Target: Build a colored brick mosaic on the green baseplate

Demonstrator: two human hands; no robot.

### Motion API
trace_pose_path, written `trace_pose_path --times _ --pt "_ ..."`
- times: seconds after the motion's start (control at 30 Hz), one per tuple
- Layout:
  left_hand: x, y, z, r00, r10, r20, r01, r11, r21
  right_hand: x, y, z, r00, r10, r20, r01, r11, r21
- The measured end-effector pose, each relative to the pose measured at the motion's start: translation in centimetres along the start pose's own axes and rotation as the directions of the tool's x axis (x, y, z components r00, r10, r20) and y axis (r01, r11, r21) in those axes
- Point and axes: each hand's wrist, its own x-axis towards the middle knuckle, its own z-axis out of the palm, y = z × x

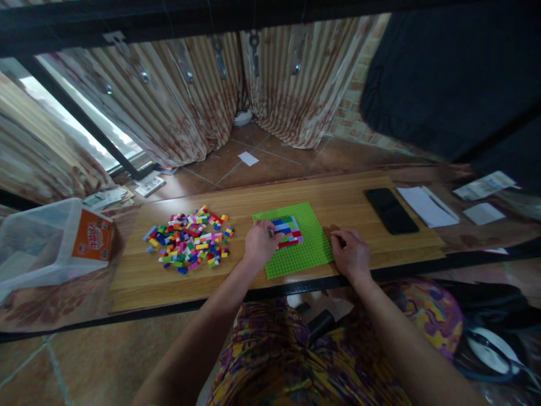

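A green studded baseplate (pixel 301 260) lies at a slight angle on the wooden board. On it sits a patch of toy bricks (pixel 289 228) in blue, light blue, white, red, green and pink. My left hand (pixel 261 243) is over the left side of this patch, its fingertips pinched together at the bricks. Whatever is between those fingertips is too small to make out. At the plate's right edge rests my right hand (pixel 351 255), fingers curled in and thumb close to the edge; its grasp is hidden. A loose pile of small coloured bricks (pixel 192 239) spreads to the left of the plate.
A black phone (pixel 391 211) and white paper with a pen (pixel 426 206) lie to the right. At the far left stands a clear plastic bin (pixel 38 237) with an orange label. The wooden board (pixel 143 293) ends at a dark front edge. Striped curtains (pixel 203 101) hang behind.
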Motion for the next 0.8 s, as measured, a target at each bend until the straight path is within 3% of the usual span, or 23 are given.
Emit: trace_pose_path --times 0.4,0.57,0.8 --pt "0.0 0.3 0.3 0.997 -0.08 0.012 0.079 0.996 0.043 0.0 0.0 0.0 1.0 0.008 -0.004 -0.008 1.0 0.009" --pt "-0.8 0.3 0.9 0.999 0.013 -0.053 -0.007 0.994 0.11 -0.1 0.1 0.0 1.0 0.004 0.011 -0.004 1.0 -0.006" --pt "-1.9 1.0 1.7 0.989 0.141 -0.038 -0.13 0.97 0.207 -0.1 0.0 0.1 1.0 -0.011 -0.007 0.011 1.0 -0.003"
